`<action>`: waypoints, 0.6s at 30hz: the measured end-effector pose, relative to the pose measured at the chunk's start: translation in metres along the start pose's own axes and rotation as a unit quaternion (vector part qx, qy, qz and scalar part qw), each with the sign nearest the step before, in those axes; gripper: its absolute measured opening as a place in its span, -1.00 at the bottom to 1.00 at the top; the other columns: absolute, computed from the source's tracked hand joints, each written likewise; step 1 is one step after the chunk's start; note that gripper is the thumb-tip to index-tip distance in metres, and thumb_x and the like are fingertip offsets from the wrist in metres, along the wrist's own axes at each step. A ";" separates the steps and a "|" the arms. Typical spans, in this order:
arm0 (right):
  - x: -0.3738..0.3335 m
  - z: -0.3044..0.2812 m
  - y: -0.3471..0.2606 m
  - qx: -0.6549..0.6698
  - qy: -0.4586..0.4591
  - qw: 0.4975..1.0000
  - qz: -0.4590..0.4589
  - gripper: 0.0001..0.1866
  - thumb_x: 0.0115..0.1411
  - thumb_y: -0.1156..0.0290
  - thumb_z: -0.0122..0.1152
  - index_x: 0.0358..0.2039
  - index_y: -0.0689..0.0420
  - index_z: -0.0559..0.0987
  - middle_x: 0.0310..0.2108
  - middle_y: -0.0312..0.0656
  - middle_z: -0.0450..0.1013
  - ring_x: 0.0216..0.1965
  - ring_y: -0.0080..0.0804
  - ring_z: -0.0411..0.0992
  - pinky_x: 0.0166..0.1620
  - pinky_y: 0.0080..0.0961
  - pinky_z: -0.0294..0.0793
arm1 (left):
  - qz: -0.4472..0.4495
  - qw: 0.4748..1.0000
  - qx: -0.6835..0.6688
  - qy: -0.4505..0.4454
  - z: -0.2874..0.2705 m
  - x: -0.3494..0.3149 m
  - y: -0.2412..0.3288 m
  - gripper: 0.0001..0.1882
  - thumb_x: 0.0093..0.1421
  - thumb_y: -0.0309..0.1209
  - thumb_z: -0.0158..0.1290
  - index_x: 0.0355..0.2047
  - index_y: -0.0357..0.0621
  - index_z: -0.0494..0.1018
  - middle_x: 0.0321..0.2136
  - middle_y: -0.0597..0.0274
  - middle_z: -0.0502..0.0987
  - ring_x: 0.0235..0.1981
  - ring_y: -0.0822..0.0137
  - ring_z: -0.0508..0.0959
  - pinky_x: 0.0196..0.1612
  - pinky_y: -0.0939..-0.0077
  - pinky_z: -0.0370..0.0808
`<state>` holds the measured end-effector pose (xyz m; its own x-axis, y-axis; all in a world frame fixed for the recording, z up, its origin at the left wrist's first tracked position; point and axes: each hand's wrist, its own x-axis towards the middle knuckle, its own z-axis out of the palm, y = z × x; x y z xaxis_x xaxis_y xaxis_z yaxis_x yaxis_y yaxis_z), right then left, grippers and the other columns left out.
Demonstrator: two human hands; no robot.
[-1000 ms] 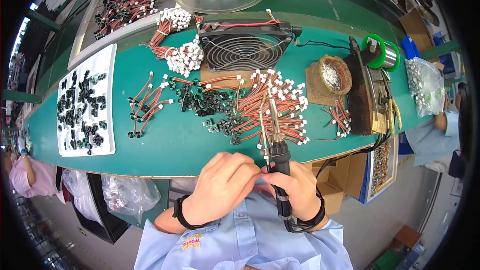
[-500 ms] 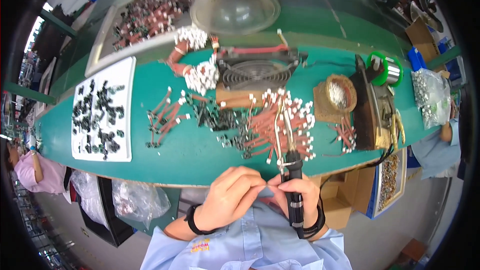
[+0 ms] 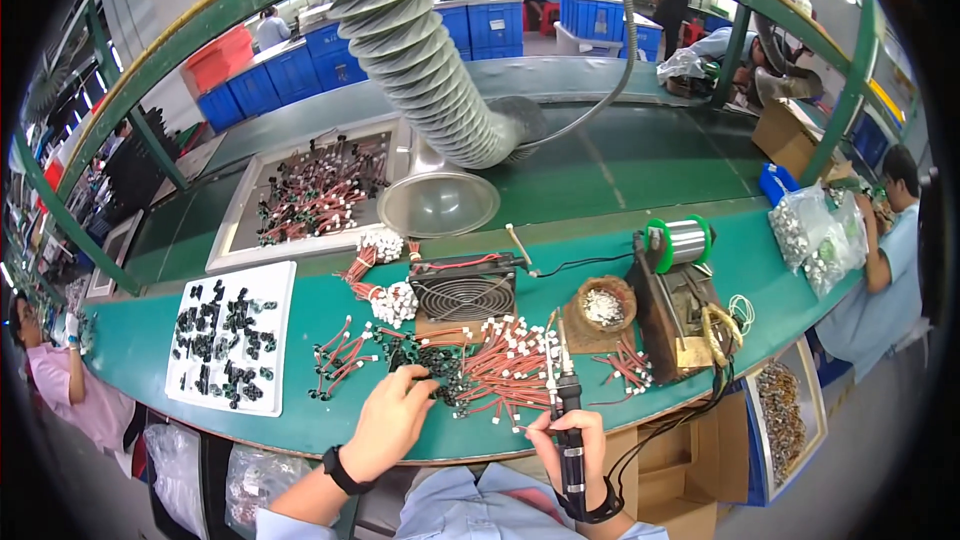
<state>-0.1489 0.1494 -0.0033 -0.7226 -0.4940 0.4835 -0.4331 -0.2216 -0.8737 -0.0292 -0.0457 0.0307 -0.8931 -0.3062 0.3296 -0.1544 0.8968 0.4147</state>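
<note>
My left hand (image 3: 390,418) reaches over the near edge of a pile of small black parts (image 3: 412,352), fingers bent and slightly apart; I make out nothing between them. In my right hand (image 3: 585,440) is a soldering iron (image 3: 569,410) with a black handle and its metal tip pointing away from me. A thin tube is clamped along its side. The thumb and forefinger of that hand come together beside the handle; whether they pinch anything is too small to tell. Red wire leads with white connectors (image 3: 510,365) lie heaped left of the iron.
A white tray (image 3: 284,340) of black parts lies left. Behind the heap stand a black fan (image 3: 462,292), a round brown dish (image 3: 626,305), an iron stand (image 3: 668,325) and a green solder spool (image 3: 652,240). A grey duct (image 3: 410,50) hangs above. Co-workers sit at both sides.
My hands were together near the table edge. The left has moved away leftward and forward to the black parts; the right still holds the soldering iron. The view has tilted up.
</note>
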 end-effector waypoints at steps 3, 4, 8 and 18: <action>-0.002 0.000 -0.003 0.008 0.000 1.000 0.000 -0.60 -0.07 0.69 0.29 -0.27 0.16 0.30 -0.47 -0.13 0.49 -0.47 -0.52 0.48 -0.40 -0.63 0.45 | 0.037 0.996 0.078 -0.032 0.004 0.007 -0.010 -0.83 -0.07 -0.56 0.10 -0.40 -0.23 0.42 -0.30 0.12 0.41 -0.32 0.10 0.46 -0.29 0.37 0.44; -0.002 -0.003 -0.004 0.007 0.003 1.000 -0.001 -0.60 -0.07 0.69 0.29 -0.27 0.16 0.30 -0.47 -0.13 0.49 -0.47 -0.52 0.48 -0.40 -0.63 0.45 | 0.047 0.992 0.102 -0.058 0.005 0.008 -0.013 -0.82 -0.08 -0.54 0.10 -0.39 -0.23 0.42 -0.30 0.12 0.39 -0.32 0.11 0.46 -0.30 0.36 0.44; 0.000 -0.009 -0.007 0.004 -0.021 1.000 0.022 -0.60 -0.02 0.73 0.20 -0.27 0.14 0.22 -0.46 -0.15 0.43 -0.47 -0.56 0.42 -0.35 -0.60 0.43 | 0.067 0.985 0.122 -0.097 0.001 0.011 -0.015 -0.79 -0.08 -0.52 0.10 -0.36 -0.20 0.42 -0.36 0.12 0.37 -0.34 0.12 0.46 -0.32 0.35 0.43; 0.003 0.004 -0.007 -0.059 -0.037 0.998 0.008 -0.61 -0.04 0.75 0.21 -0.30 0.14 0.25 -0.46 -0.17 0.40 -0.47 -0.54 0.41 -0.36 -0.62 0.42 | 0.013 0.993 0.065 -0.095 -0.012 -0.017 -0.012 -0.80 -0.04 -0.51 0.10 -0.34 -0.18 0.43 -0.43 0.11 0.39 -0.38 0.13 0.47 -0.34 0.35 0.45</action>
<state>-0.1457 0.1456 0.0045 -0.6896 -0.5588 0.4606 -0.4860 -0.1143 -0.8665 -0.0073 -0.0554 0.0300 -0.9595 -0.2265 0.1673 -0.1715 0.9413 0.2909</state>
